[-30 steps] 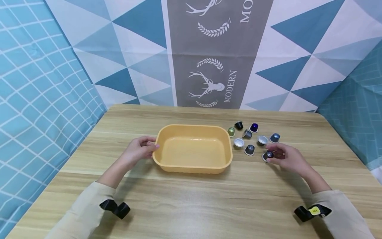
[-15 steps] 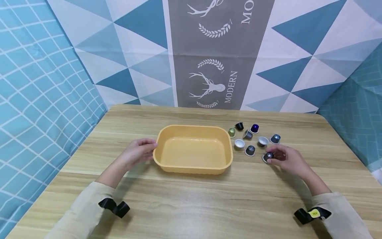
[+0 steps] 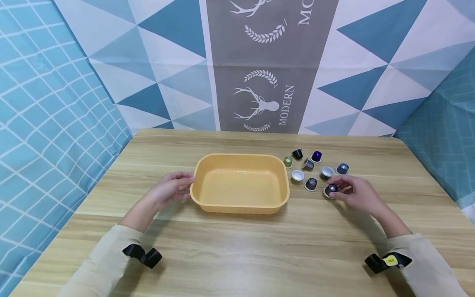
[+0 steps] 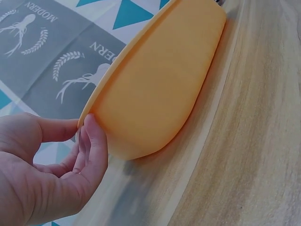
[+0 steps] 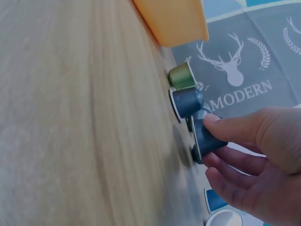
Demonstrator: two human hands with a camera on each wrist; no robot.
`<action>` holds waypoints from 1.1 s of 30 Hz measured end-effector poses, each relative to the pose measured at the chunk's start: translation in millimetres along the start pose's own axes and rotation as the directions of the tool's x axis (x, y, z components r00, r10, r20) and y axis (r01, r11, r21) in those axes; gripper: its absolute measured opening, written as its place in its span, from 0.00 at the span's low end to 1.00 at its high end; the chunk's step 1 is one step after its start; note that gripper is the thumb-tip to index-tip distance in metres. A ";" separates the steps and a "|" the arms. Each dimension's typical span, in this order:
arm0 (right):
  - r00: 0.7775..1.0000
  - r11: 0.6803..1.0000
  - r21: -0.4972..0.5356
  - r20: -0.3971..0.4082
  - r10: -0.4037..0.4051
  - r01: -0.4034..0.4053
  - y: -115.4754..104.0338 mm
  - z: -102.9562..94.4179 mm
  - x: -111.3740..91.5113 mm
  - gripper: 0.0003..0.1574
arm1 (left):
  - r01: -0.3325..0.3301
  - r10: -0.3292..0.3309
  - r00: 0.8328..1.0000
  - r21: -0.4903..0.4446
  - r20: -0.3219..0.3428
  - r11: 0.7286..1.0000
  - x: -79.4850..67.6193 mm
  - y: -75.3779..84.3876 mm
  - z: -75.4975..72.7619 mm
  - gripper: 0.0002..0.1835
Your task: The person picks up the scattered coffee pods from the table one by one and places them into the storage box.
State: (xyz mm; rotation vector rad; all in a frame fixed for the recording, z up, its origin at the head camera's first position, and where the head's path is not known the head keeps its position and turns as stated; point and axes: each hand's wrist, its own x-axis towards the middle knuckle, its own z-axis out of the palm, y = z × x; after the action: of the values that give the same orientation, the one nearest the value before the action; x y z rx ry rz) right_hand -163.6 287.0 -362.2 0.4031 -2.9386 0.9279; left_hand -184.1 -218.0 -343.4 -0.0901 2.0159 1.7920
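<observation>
moved since half a second ago: we see the dark capsule shifted slightly toward the tub, together with the right hand.
right hand: we see thumb and fingertips pinching the dark capsule by its sides; in the right wrist view its shadow falls apart from it, so it looks raised just off the table.
dark capsule: we find it to the right of the tub, well apart from the tub's wall.
left hand: we see it pinching the tub's left rim between thumb and fingers, as it does in the earlier frames.
closest to the tub: we count a green capsule and a white-topped capsule, both just beside its right wall.
farther right of the tub: we see a black capsule, a grey capsule on its side, a purple-blue capsule, a silver-topped capsule, a grey-ended capsule and a steel-blue capsule.
behind the tub: we see a patterned backdrop with deer heads and "modern" on its grey panel.
</observation>
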 end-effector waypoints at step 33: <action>0.988 0.989 0.040 0.038 -0.146 0.145 -40.0 -3.7 17.5 0.18 | 0.041 -0.039 0.996 -0.033 0.075 0.999 1.3 8.1 -5.0 0.23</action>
State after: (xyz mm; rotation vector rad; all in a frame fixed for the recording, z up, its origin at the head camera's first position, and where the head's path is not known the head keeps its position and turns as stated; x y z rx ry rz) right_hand -170.4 253.5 -334.9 0.6364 -2.8839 0.9667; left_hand -189.3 -221.2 -336.1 -0.0729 1.9186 1.7794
